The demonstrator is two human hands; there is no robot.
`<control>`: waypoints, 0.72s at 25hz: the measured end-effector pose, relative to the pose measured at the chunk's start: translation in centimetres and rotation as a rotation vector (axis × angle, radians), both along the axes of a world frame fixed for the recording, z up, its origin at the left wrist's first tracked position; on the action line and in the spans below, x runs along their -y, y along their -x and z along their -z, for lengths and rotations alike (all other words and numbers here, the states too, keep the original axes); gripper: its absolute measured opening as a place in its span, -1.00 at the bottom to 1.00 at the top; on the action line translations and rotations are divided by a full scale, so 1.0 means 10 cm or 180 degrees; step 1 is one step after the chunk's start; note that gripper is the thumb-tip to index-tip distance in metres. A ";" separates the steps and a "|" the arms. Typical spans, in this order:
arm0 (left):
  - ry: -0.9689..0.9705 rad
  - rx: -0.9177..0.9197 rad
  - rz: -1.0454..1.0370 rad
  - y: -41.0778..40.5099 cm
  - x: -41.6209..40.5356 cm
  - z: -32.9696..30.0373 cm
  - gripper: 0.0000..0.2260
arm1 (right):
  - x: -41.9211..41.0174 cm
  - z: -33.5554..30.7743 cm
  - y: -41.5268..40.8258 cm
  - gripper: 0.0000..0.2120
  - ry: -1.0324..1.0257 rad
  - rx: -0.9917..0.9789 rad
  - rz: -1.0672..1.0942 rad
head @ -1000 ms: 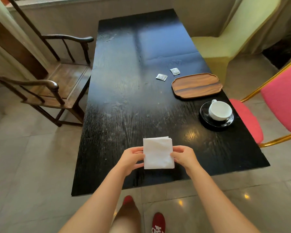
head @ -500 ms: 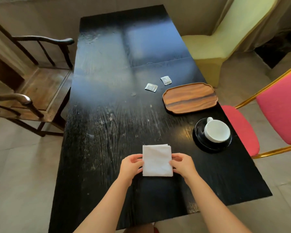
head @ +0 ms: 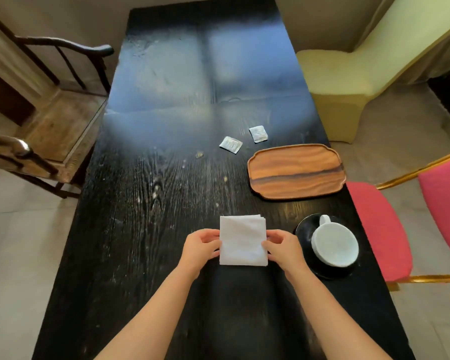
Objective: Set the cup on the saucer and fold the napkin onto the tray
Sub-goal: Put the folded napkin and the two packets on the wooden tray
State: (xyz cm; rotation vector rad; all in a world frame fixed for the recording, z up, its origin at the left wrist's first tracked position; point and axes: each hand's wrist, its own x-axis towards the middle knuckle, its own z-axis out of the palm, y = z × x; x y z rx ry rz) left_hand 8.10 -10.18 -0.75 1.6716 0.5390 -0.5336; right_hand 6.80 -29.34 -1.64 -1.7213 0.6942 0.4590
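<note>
A white napkin (head: 242,240), folded into a square, lies flat on the black table (head: 146,203) in front of me. My left hand (head: 200,246) pinches its left edge and my right hand (head: 283,246) pinches its right edge. To the right, a white cup (head: 334,245) stands upright on a black saucer (head: 303,229), handle pointing away from me. Farther back on the right lies an oblong wooden tray (head: 295,171) with nothing on it.
Two small silver sachets (head: 230,144) (head: 258,134) lie left of the tray's far end. A dark wooden armchair (head: 44,120) stands at the left, a pale yellow covered chair (head: 348,79) at the far right and a pink chair (head: 385,229) beside the saucer.
The view has moved forward over the table, so everything sits lower and larger in the frame. Both hands stay on the napkin's side edges, and the napkin looks unchanged.
</note>
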 end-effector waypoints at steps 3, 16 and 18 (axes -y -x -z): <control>0.0051 0.0154 -0.0163 -0.28 0.29 -0.09 -0.80 | 0.32 -0.11 -0.37 -0.74 -0.0024 0.0154 -0.0099; -0.0145 0.0716 -0.0320 -1.60 1.41 0.30 -0.75 | 1.39 0.00 -1.82 -0.69 0.0417 0.0662 -0.0281; -0.0481 0.0813 -0.0254 -1.70 1.45 0.46 -0.75 | 1.42 0.13 -1.91 -0.72 0.0616 0.0717 -0.0371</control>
